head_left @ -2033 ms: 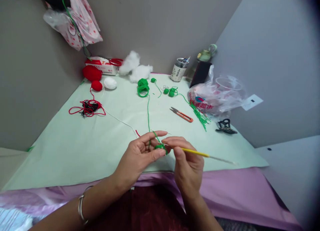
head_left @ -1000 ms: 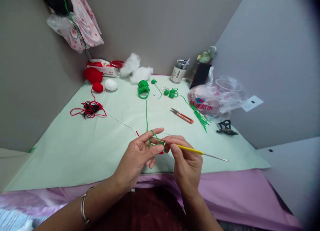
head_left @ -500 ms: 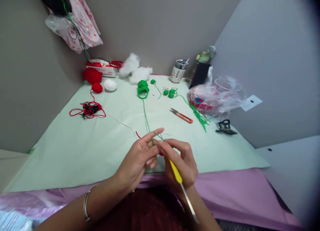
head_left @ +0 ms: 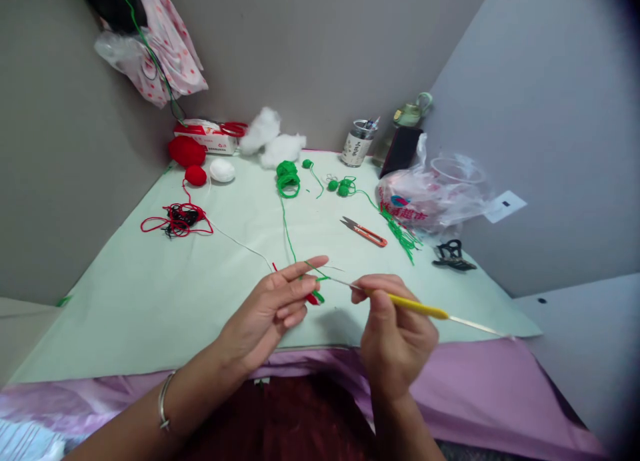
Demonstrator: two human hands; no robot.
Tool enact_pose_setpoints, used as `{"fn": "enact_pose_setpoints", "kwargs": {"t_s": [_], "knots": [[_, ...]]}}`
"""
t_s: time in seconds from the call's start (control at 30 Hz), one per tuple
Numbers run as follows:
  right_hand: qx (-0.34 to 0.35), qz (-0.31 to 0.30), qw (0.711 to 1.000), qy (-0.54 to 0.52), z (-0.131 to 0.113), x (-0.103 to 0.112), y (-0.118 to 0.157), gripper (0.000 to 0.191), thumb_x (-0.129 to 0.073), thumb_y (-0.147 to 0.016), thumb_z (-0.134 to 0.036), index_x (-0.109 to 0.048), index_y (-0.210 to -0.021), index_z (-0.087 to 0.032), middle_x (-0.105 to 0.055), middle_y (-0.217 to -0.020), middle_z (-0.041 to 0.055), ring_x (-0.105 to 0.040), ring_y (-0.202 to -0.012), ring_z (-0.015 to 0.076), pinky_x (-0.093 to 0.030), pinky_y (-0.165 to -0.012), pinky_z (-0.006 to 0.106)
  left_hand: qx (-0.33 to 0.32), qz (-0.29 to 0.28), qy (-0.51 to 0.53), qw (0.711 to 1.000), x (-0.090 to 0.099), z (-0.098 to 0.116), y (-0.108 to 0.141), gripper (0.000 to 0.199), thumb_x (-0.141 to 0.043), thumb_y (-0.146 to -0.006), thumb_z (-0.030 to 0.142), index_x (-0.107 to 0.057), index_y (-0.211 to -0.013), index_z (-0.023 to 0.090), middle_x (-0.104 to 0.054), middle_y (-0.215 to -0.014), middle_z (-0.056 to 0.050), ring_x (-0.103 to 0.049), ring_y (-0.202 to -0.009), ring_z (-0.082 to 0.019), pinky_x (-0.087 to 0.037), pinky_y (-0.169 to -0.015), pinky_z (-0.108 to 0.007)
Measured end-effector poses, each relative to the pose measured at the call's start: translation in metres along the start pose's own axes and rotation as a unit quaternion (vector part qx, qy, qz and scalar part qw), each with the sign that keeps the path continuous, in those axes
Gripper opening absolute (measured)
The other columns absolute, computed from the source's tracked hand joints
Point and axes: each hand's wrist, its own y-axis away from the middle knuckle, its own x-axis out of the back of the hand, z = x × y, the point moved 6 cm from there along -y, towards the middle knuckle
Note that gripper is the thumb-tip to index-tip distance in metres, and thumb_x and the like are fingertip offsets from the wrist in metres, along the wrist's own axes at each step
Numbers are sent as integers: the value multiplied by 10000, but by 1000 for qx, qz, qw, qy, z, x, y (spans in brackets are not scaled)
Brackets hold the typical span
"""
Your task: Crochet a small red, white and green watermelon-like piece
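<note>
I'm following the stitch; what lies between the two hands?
In the head view: a thin metal shaft, green yarn, a red-green piece and a white strand.

Grey walls (head_left: 310,54) on three sides of pale green table (head_left: 125,308).

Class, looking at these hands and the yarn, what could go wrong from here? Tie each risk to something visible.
The green yarn meets the crochet hook near its thin tip, so it might slip off if the right hand pulls away. The small red and green piece pinched in the left hand could work loose. The jumbled red and black yarn may knot if tugged.
</note>
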Motion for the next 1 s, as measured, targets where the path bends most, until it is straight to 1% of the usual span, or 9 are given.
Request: {"fn": "enact_pose_setpoints", "kwargs": {"t_s": [0.13,0.3,0.43,0.53,0.6,0.67,0.77,0.87,1.0], "knots": [[-114,-45,982,-143,13,-8,-6,186,-630,-1029,-242,-795,-943,-234,-729,-842,27,-642,-702,146,-549,-656,288,-55,11,-56,997,1,7,1,452,-936,-759,210,-834,-1200,230,-627,-787,21,-418,-537,-32,-320,-440,-150],[-132,-75,983,-105,18,-16,-3,182,-630,-1038,-240,-806,-996,-254,-786,-910,27,-667,-728,141,-565,-669,272,-75,18,-113,991,0,3,1,449,-930,-774,271,-827,-1208,226,-726,-896,-22,-474,-566,-55,-378,-473,-182],[-3,-72,997,23,-2,-14,2,209,-642,-1009,-149,-809,-1047,-269,-790,-951,44,-728,-831,181,-601,-712,310,-93,37,-88,991,1,4,0,450,-943,-768,278,-824,-1197,210,-709,-832,-1,-423,-522,-34,-347,-461,-172],[109,-69,984,124,-17,-14,7,303,-688,-958,-88,-814,-1140,-295,-795,-1048,67,-754,-933,210,-617,-762,337,-56,35,-37,997,1,1,-3,489,-967,-738,271,-824,-1197,183,-608,-703,44,-334,-481,-11,-306,-440,-148],[79,-58,991,94,-13,-10,3,280,-672,-971,-94,-816,-1112,-289,-787,-976,50,-741,-870,190,-606,-740,321,-16,25,-6,1000,2,-1,-6,459,-972,-728,256,-838,-1155,157,-577,-678,55,-242,-458,13,-264,-422,-133],[-19,-35,999,-6,0,-5,-3,227,-626,-1016,-138,-809,-1038,-270,-752,-881,21,-699,-748,150,-580,-683,289,-11,21,6,1000,4,1,-8,404,-968,-728,230,-853,-1108,155,-612,-709,37,-213,-454,27,-238,-411,-121],[-132,-34,979,-149,14,-10,-6,202,-619,-1041,-220,-801,-964,-263,-714,-863,1,-641,-655,110,-546,-623,255,-56,16,-40,997,5,6,-7,355,-950,-752,235,-858,-1092,190,-688,-771,-2,-346,-470,5,-294,-419,-120],[-126,-72,980,-135,9,-21,-3,178,-657,-1019,-215,-820,-983,-276,-696,-866,2,-648,-724,118,-552,-658,244,-110,17,-108,988,2,7,-4,244,-940,-775,273,-857,-992,197,-701,-738,1,-480,-510,-37,-391,-455,-130],[-50,-136,988,-61,-5,-26,-5,217,-670,-1005,-169,-806,-1096,-312,-700,-918,8,-680,-822,137,-567,-688,240,-114,36,-67,991,3,9,1,253,-979,-720,317,-800,-792,152,-648,-713,38,-416,-455,-2,-415,-440,-123]]}}
